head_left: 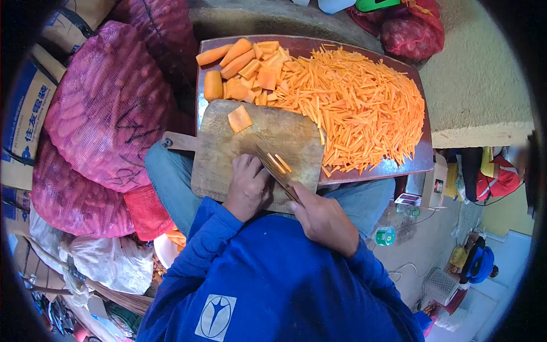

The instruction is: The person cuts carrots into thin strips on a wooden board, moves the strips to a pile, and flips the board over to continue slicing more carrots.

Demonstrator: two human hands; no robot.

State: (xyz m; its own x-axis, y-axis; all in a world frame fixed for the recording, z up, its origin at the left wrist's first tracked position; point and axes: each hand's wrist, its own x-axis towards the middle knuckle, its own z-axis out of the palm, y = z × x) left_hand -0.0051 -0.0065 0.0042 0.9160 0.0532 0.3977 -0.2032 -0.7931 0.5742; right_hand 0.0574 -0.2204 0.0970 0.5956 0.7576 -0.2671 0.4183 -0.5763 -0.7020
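Note:
A wooden cutting board [222, 145] with a handle at its left lies across my lap. My right hand [326, 221] is wrapped round the handle of a knife [276, 171], whose blade points up and left over the board. Close to the left side of the blade, my left hand [249, 185] has its fingers curled down on the board; whatever they hold is hidden. A few thin carrot sticks [283, 163] lie right beside the blade. Higher on the board rests a flat carrot slab [240, 119].
Beyond the board, a dark red tabletop [421, 142] bears a large heap of carrot strips [364, 108] and, at its left, carrot chunks [236, 60]. Pink mesh sacks [108, 102] stand on my left. Another person [501, 179] is at the far right.

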